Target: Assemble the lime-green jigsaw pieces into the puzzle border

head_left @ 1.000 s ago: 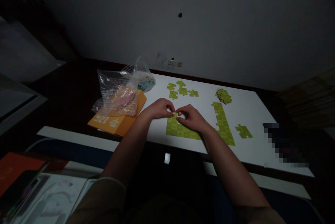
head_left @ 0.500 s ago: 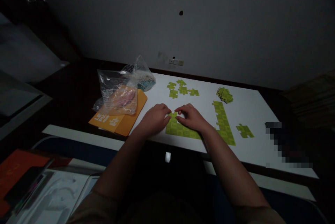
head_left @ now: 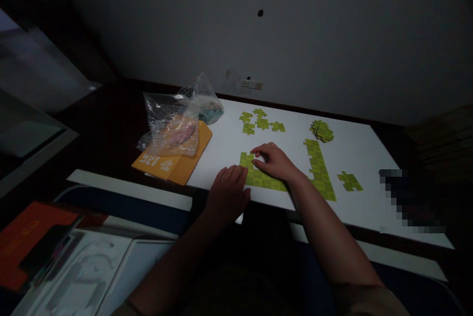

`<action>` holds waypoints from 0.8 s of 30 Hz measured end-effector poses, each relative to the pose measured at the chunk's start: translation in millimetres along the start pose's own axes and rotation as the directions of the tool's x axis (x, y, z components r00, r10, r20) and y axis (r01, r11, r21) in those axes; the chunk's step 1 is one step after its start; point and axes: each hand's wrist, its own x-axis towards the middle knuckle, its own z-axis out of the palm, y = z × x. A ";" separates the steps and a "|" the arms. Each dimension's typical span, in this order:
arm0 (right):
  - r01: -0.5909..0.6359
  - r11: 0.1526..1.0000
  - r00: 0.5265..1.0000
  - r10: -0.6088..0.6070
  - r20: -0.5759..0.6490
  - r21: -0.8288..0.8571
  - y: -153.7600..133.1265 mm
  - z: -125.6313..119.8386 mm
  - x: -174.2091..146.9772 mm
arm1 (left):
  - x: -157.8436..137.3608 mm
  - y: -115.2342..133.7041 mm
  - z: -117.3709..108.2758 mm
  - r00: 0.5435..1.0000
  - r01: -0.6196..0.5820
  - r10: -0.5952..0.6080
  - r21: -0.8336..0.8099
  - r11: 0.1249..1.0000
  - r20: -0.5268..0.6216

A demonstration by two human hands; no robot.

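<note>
Left fingers (head_left: 235, 173) moved down, touching the puzzle (head_left: 264, 181); right fingers (head_left: 263, 149) slightly parted.

A: How is the left hand (head_left: 228, 190) posed?
B: Palm down, fingers side by side, thumb apart.
A: And the right hand (head_left: 274, 161)?
B: Farther forward, fingers curled, thumb spaced below the index finger; both forearms (head_left: 325, 222) converge.

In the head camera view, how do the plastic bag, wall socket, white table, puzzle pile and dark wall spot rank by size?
Largest to smallest, as they look:
1. White table
2. Plastic bag
3. Puzzle pile
4. Wall socket
5. Dark wall spot
</note>
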 end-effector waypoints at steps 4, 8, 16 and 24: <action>0.014 1.000 1.000 -0.014 -0.004 -0.023 0.7 0.5 -0.3 | 0.1 4.2 -4.3 1.000 0.001 -0.003 0.095 0.996 0.017; 0.031 0.999 1.000 -0.031 -0.003 -0.026 1.0 0.4 -0.7 | 0.0 3.1 -3.4 1.000 -0.007 0.004 0.125 0.992 0.027; 0.047 0.996 0.999 -0.046 0.023 -0.074 -2.9 -0.8 -0.2 | -0.1 0.1 -0.8 1.000 -0.022 0.024 0.124 0.992 -0.014; 0.032 0.994 0.999 -0.028 0.039 -0.102 -5.4 -1.0 0.6 | -0.4 1.8 1.2 0.999 -0.030 0.035 0.154 0.988 -0.033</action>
